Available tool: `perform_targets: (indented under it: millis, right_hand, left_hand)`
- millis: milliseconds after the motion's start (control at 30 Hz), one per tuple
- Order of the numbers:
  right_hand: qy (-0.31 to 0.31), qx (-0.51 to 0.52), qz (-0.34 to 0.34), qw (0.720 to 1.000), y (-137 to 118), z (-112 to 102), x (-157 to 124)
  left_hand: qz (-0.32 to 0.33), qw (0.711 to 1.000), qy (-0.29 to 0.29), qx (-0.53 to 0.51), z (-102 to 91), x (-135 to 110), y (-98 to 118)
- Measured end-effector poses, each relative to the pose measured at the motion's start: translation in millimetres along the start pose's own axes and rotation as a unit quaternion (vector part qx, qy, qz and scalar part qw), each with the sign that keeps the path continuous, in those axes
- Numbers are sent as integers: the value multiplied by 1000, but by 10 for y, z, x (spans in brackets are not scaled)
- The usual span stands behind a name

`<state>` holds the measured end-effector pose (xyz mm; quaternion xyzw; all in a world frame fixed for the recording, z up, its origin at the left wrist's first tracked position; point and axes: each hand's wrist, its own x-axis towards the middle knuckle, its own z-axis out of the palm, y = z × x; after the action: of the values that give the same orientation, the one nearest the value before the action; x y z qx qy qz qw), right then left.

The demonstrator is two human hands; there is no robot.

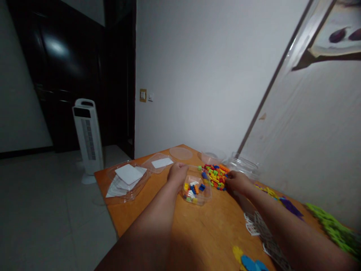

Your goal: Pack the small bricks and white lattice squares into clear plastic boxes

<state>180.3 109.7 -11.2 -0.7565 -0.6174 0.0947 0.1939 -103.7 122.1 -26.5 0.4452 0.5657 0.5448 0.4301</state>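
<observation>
1. If pulled carelessly by the left hand (pixel 177 174), could tip the seemingly light tub (pixel 208 193) and spill the bricks (pixel 196 189) inside.
2. If swept by the right hand (pixel 237 181), could scatter the loose pile (pixel 216 177) across the table (pixel 210 229).
3. Holds the tub's left rim with left fingers closed.
4. Reaches the pile's right edge with right fingers narrow; cannot tell whether gripping a piece.
5. Lies heaped just beside the tub, as to the pile.
6. Contains white cards (pixel 128 174) in the left tray (pixel 140 189).
</observation>
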Motion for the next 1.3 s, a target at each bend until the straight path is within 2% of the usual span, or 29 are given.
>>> perform_targets:
  millis: [267,500,767,1133,1233,1300]
  right_hand:
    - [-8,77,17,997,34,36,-63]
    - [-31,124,0,992,39,50,-45]
    - [-63,155,3,986,-9,73,-100]
    - [-44,128,-11,991,-22,8,-160]
    - [-35,133,-11,990,-102,-55,-238]
    - [-53,184,-1,981,-245,-97,-322]
  left_hand:
    - [-4,997,-39,-73,45,31,-59]
    - [-18,990,-63,-128,29,-53,16]
    - [-18,986,-53,-154,9,-84,60]
    - [-28,981,-46,-185,6,-80,66]
    - [-25,983,-41,-177,15,-73,55]
    - [-24,983,-42,-176,21,-64,41]
